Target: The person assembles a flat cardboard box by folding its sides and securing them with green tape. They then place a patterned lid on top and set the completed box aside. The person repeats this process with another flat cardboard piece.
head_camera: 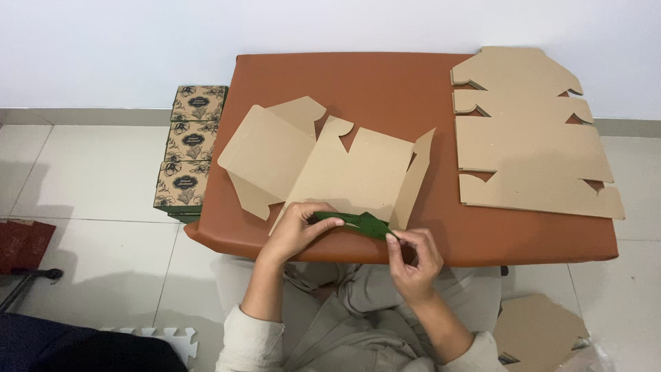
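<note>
A flat brown cardboard box blank [330, 169] lies partly folded on the orange-brown table [385, 83], its near flap turned up and showing a dark green printed side [361, 222]. My left hand [297, 229] pinches the left end of that green flap. My right hand [413, 256] pinches its right end at the table's front edge. Both hands are shut on the flap.
A stack of flat unfolded box blanks [533, 138] lies on the table's right side. Three assembled printed boxes [189, 145] stand in a row on the floor left of the table. More cardboard [537, 331] lies on the floor at lower right.
</note>
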